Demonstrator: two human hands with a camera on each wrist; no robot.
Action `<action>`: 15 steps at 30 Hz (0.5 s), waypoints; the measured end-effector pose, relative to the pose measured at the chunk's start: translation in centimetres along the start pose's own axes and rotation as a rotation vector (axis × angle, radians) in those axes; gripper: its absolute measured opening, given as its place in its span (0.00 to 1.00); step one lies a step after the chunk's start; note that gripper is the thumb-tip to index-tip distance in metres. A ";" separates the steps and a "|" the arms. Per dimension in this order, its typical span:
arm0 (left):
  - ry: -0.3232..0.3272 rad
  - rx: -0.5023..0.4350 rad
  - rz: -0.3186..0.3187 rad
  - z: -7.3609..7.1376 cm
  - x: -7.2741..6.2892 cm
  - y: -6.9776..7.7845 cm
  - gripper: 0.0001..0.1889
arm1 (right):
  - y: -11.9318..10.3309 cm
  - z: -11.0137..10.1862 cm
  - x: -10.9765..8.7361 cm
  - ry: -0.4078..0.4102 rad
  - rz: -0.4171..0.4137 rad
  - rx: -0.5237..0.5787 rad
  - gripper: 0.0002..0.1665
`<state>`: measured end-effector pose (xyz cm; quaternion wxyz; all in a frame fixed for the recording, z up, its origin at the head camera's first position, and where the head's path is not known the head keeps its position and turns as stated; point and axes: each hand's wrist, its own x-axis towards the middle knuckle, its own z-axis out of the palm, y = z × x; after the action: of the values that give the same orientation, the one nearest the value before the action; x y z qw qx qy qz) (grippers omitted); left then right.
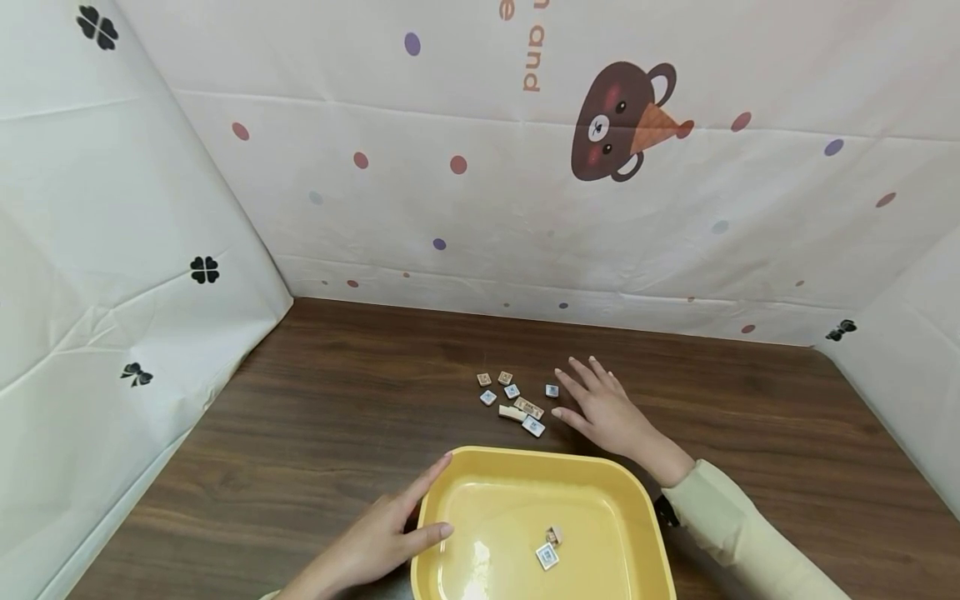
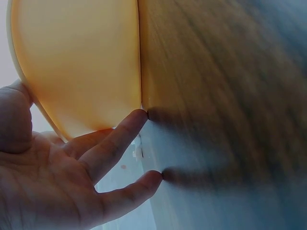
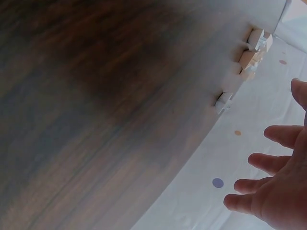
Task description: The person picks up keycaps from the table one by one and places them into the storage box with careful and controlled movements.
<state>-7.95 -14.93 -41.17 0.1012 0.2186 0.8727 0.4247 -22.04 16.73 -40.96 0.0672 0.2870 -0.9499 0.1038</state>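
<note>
A yellow tray stands at the front of the dark wooden table. My left hand holds its left side, thumb over the rim and fingers along the outer wall; in the left wrist view two fingertips of the left hand reach down to the tabletop. Beyond the tray, my right hand is spread palm down with nothing in its fingers. A small printed tile lies just left of its fingertips. Several more small printed pieces, among them a brown-marked strip and a white rectangular piece, lie loosely grouped farther left.
Inside the tray are a square white tile and a small brown piece. White printed sheets rise behind the table and on both sides. A dark object shows beside the tray under the right sleeve.
</note>
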 end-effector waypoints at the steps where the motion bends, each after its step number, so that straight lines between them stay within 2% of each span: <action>1: 0.000 -0.001 0.000 0.0 0.0 0.0 0.37 | 0.0 0.1 0.0 -0.001 0.001 0.000 0.35; 15: 0.006 0.027 -0.003 0.0 0.0 0.2 0.36 | 0.6 0.7 0.8 -0.017 0.016 -0.001 0.35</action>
<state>-7.92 -14.87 -41.03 0.0964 0.2173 0.8789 0.4136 -23.05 16.60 -41.62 0.0583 0.2803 -0.9528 0.1014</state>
